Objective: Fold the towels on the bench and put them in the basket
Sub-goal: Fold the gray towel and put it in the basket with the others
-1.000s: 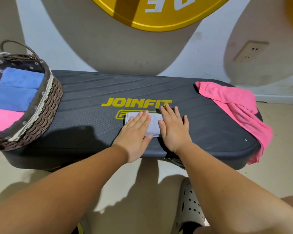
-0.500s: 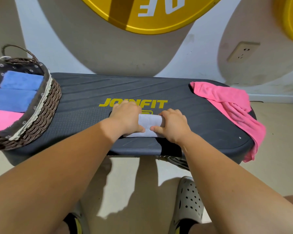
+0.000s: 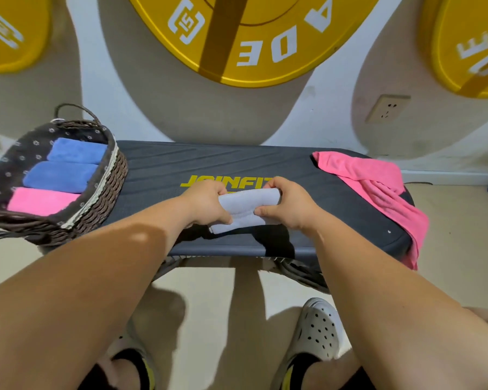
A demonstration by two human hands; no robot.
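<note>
Both hands grip a folded grey towel (image 3: 247,208) at mid-frame, low over the counter (image 3: 158,170).

The left hand (image 3: 206,204) and right hand (image 3: 290,209) curl their fingers round the towel's two short ends, thumbs pinching its near side; whether its lower edge touches the counter I cannot tell. At frame left a wicker basket (image 3: 104,198) sits on the counter's end, holding two folded blue towels (image 3: 61,177) and a folded pink towel (image 3: 40,201) side by side. A loose pink towel (image 3: 369,181) drapes over the counter's right end.
</note>
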